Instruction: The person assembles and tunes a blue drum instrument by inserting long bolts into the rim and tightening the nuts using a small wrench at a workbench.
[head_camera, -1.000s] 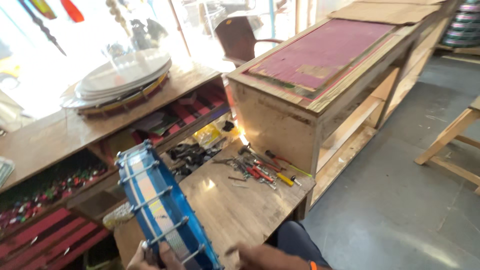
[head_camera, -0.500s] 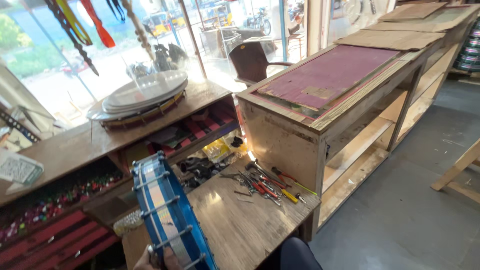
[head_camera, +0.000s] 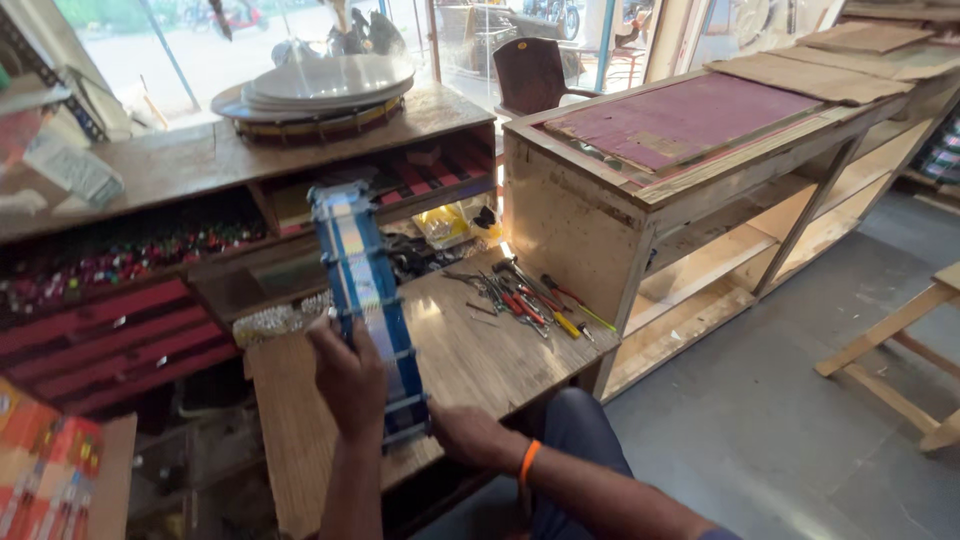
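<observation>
Both hands clamped on blue drum (head_camera: 365, 290) – left hand (head_camera: 350, 375) on side, right hand (head_camera: 468, 435) underneath

Looking down, both hands are on a blue frame drum (head_camera: 366, 300) stood up on its edge, rim facing the camera, metal tension rods across it. The left hand (head_camera: 348, 375) grips the near side of the rim, while the right hand (head_camera: 468, 434), orange band on the wrist, holds the bottom edge. It stands over a low wooden surface (head_camera: 470, 365). Pliers and screwdrivers (head_camera: 525, 300) lie scattered further back, near a big wooden counter (head_camera: 600, 230). Stacked drum skins (head_camera: 325, 85) sit on the shelf behind.
</observation>
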